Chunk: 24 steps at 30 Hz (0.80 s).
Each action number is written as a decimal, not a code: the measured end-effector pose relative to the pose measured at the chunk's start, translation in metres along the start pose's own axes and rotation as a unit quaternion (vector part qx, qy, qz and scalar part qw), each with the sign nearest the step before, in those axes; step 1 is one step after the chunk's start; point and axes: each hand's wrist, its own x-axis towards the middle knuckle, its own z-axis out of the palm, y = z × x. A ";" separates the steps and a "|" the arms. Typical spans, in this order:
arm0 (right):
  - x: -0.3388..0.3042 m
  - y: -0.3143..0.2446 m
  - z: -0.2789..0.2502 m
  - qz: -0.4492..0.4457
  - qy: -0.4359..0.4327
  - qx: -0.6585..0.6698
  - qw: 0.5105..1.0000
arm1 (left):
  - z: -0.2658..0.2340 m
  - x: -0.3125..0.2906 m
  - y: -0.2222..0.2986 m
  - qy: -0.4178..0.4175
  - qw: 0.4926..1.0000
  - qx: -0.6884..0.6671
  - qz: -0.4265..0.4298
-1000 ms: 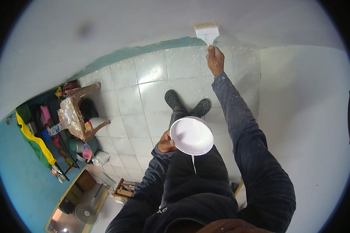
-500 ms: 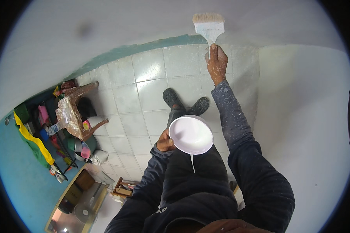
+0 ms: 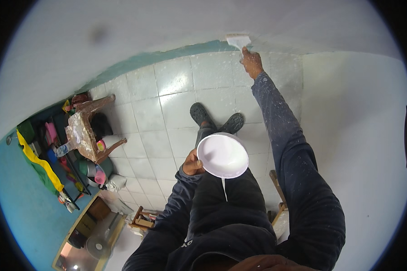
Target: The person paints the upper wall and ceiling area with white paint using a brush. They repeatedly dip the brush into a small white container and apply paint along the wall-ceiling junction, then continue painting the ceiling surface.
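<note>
My right hand point(image 3: 252, 62) is closed round the handle of a wide, paint-covered paintbrush point(image 3: 238, 41). Its bristles press against the white wall point(image 3: 176, 27), just above a teal band point(image 3: 167, 55) along the wall's foot. White specks dot the hand and sleeve. In front of my legs, my left hand point(image 3: 193, 163) grips the left rim of a pale bowl point(image 3: 222, 156) with white paint inside. The thumb lies over the rim, while the other fingers are mostly hidden.
White floor tiles point(image 3: 181, 106) with paint specks lie under my dark clogs point(image 3: 200, 114). To the left stands a paint-stained wooden stool point(image 3: 83, 135) beside cluttered shelves point(image 3: 49, 149). A grey fan point(image 3: 97, 247) is at lower left; a wooden piece point(image 3: 278, 187) is by my right arm.
My right hand has shifted slightly, and the brush has tilted so its bristles come lower on the wall, nearer the teal band. The left hand and bowl have barely moved.
</note>
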 end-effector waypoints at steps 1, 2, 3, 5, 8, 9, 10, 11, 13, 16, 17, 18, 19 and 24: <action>-0.001 -0.015 -0.005 -0.013 0.032 0.021 0.999 | 0.000 0.002 -0.001 -0.001 1.000 -0.003 0.004; -0.009 -0.028 -0.008 -0.025 0.063 0.043 0.997 | 0.001 0.002 -0.002 0.000 1.000 -0.005 0.007; -0.025 -0.038 -0.011 -0.066 0.078 0.016 0.995 | 0.001 0.001 -0.004 0.003 1.000 -0.004 0.007; -0.056 -0.059 -0.020 -0.153 0.112 -0.038 0.981 | 0.001 0.002 -0.006 0.010 1.000 -0.014 0.013; -0.097 -0.074 -0.015 -0.122 0.095 0.200 0.968 | -0.003 0.003 -0.006 0.002 1.000 -0.007 0.030; -0.101 -0.076 -0.012 -0.118 0.100 0.211 0.965 | -0.001 0.003 -0.005 -0.006 0.999 -0.006 0.033; -0.100 -0.073 -0.007 -0.117 0.106 0.222 0.962 | -0.003 0.003 -0.005 -0.004 1.000 -0.012 0.028; -0.096 -0.069 -0.002 -0.145 0.112 0.236 0.954 | -0.002 0.003 -0.005 -0.004 1.000 -0.018 0.023; -0.077 -0.055 0.005 -0.131 0.121 0.158 0.971 | -0.001 0.003 -0.004 0.000 1.000 -0.018 0.021; -0.054 -0.028 0.016 -0.117 0.103 0.096 0.983 | -0.001 0.004 -0.003 0.004 1.000 -0.005 0.023; -0.048 -0.021 0.016 -0.064 0.079 0.076 0.992 | -0.002 0.005 -0.003 -0.001 1.000 -0.007 0.020; -0.043 -0.018 0.015 -0.126 0.075 0.059 0.987 | -0.004 0.005 -0.003 -0.004 1.000 -0.009 0.016; -0.041 -0.018 0.013 -0.146 0.060 0.038 0.987 | -0.005 0.005 -0.002 0.015 0.999 0.029 -0.007; -0.059 -0.082 -0.021 -0.193 0.043 0.052 0.979 | -0.006 0.005 0.004 0.034 0.991 0.113 -0.059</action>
